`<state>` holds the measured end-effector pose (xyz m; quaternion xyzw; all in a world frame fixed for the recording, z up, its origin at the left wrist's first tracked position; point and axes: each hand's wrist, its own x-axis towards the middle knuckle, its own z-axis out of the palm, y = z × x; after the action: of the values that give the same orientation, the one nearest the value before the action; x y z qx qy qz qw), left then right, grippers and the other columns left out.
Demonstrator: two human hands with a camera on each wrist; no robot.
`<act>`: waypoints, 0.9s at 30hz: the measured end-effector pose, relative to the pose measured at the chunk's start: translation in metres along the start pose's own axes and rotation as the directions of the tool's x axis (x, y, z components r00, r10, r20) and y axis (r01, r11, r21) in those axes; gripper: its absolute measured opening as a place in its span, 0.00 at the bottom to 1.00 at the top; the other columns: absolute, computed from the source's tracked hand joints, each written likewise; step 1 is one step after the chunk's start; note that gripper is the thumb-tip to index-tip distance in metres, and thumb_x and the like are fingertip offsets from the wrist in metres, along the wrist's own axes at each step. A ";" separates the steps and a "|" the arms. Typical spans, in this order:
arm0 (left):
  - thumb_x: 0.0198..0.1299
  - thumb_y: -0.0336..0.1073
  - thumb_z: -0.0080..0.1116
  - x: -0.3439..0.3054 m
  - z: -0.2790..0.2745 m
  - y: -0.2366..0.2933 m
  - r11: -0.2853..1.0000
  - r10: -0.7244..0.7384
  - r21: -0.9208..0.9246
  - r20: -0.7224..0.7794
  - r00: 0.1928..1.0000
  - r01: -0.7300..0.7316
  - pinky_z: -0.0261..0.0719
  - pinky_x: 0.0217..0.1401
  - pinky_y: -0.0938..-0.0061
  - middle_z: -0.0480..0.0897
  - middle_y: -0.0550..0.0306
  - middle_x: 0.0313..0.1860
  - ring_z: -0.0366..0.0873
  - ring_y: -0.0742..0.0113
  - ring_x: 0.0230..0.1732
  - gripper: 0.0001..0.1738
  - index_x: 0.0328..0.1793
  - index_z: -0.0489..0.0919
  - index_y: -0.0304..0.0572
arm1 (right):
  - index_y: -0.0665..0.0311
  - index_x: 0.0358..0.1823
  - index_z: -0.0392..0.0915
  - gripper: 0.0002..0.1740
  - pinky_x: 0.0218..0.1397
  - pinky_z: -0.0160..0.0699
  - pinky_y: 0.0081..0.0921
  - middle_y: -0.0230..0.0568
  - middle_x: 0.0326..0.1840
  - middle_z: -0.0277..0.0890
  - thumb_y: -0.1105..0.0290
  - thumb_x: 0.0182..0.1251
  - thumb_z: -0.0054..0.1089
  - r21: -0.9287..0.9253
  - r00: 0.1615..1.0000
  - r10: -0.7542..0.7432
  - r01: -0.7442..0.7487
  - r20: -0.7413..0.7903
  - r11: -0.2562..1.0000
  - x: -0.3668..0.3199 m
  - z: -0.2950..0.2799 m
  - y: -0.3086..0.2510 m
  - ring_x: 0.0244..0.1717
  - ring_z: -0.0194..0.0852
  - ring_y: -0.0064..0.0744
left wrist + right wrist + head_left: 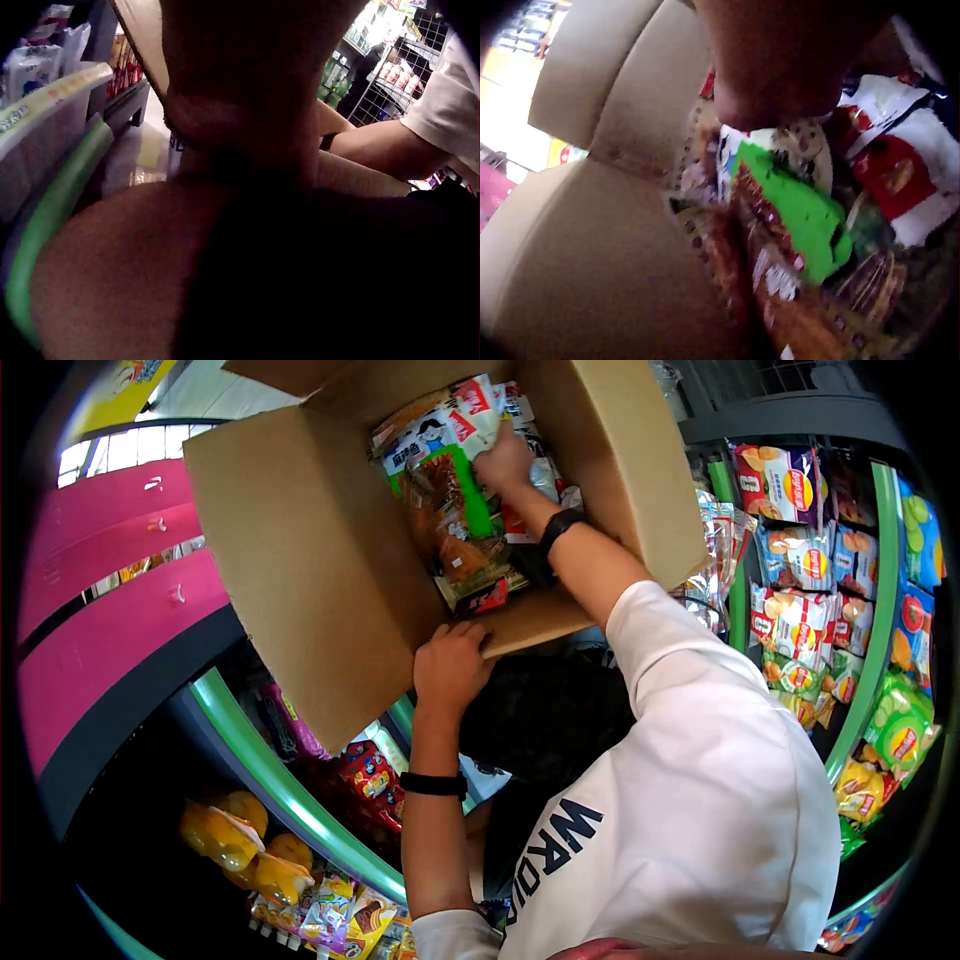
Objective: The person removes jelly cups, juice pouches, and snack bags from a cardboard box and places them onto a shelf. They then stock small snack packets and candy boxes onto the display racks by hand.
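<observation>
An uncovered cardboard box (pixel 330 560) holds a pile of snack packets. My left hand (pixel 450 668) grips its near edge, fingers curled over the cardboard; in the left wrist view that hand (pixel 240 120) is dark and hides what it holds. Deep in the box, my right hand (pixel 505 462) holds the lower end of a white-and-red snack packet (pixel 474 420). Just below it lies a bright green packet (pixel 472 495), with brown see-through packets (pixel 440 540) beside it. In the right wrist view the hand (pixel 780 67) is above the green packet (pixel 802 217), its fingertips hidden.
Racks of chip bags (pixel 795 555) stand to the right, edged by a green shelf rail (pixel 862 630). Yellow packaged snacks (pixel 235 835) sit on a shelf at lower left. Pink panels (pixel 130 610) rise on the left. The box's flaps stand spread outward.
</observation>
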<state>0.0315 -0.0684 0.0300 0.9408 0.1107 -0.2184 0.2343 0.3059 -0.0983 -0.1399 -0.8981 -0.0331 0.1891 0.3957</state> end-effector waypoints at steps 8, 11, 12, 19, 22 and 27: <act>0.48 0.43 0.73 -0.001 0.000 0.005 1.000 -0.014 -0.008 -0.030 0.999 0.014 0.83 0.47 0.63 0.86 0.62 0.47 0.82 0.56 0.49 0.18 0.46 0.86 0.50 | 0.71 0.76 0.55 0.42 0.76 0.59 0.42 0.69 0.71 0.64 0.74 0.56 0.54 0.089 0.888 -0.452 0.459 -0.088 0.884 -0.031 0.042 0.016 0.73 0.59 0.64; 0.51 0.45 0.72 -0.001 -0.005 0.006 0.998 -0.053 -0.024 0.034 0.998 0.054 0.82 0.52 0.61 0.86 0.59 0.50 0.82 0.53 0.52 0.21 0.52 0.86 0.50 | 0.66 0.81 0.46 0.50 0.78 0.53 0.50 0.58 0.79 0.57 0.55 0.61 0.57 -0.135 0.908 -0.139 0.207 0.396 0.969 -0.033 -0.023 -0.004 0.79 0.50 0.63; 0.51 0.45 0.72 -0.003 -0.004 0.005 0.998 -0.063 -0.025 0.030 0.998 0.064 0.82 0.52 0.61 0.86 0.59 0.50 0.82 0.53 0.52 0.21 0.52 0.86 0.50 | 0.66 0.81 0.46 0.50 0.78 0.53 0.50 0.58 0.79 0.57 0.55 0.61 0.57 -0.132 0.903 -0.145 0.215 0.404 0.968 -0.033 -0.025 0.002 0.79 0.50 0.63; 0.54 0.46 0.71 -0.002 -0.001 0.004 0.998 -0.066 0.006 0.041 0.997 0.066 0.81 0.56 0.59 0.86 0.59 0.52 0.81 0.53 0.54 0.22 0.55 0.85 0.52 | 0.58 0.80 0.55 0.46 0.76 0.54 0.59 0.38 0.89 0.25 0.52 0.60 0.59 -0.693 0.822 0.259 0.210 0.507 0.690 -0.040 -0.055 0.001 0.82 0.36 0.67; 0.53 0.46 0.71 -0.004 -0.002 0.001 0.998 -0.058 0.010 0.022 0.998 0.058 0.82 0.55 0.60 0.86 0.59 0.52 0.82 0.54 0.54 0.22 0.54 0.85 0.52 | 0.61 0.74 0.67 0.40 0.75 0.60 0.58 0.36 0.89 0.21 0.50 0.62 0.57 -0.721 0.697 0.371 0.305 0.614 0.622 -0.023 -0.045 0.009 0.85 0.31 0.60; 0.53 0.47 0.71 -0.002 0.001 -0.001 0.997 -0.068 -0.045 0.002 0.998 0.068 0.82 0.52 0.60 0.86 0.60 0.49 0.82 0.54 0.51 0.20 0.51 0.86 0.51 | 0.61 0.70 0.69 0.33 0.62 0.74 0.58 0.57 0.84 0.40 0.56 0.66 0.61 -0.680 0.704 0.187 0.526 0.685 0.511 -0.012 -0.038 0.035 0.72 0.63 0.67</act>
<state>0.0291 -0.0681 0.0294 0.9309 0.1475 -0.2242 0.2478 0.3054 -0.1514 -0.1377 -0.8240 -0.3604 0.4220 -0.1141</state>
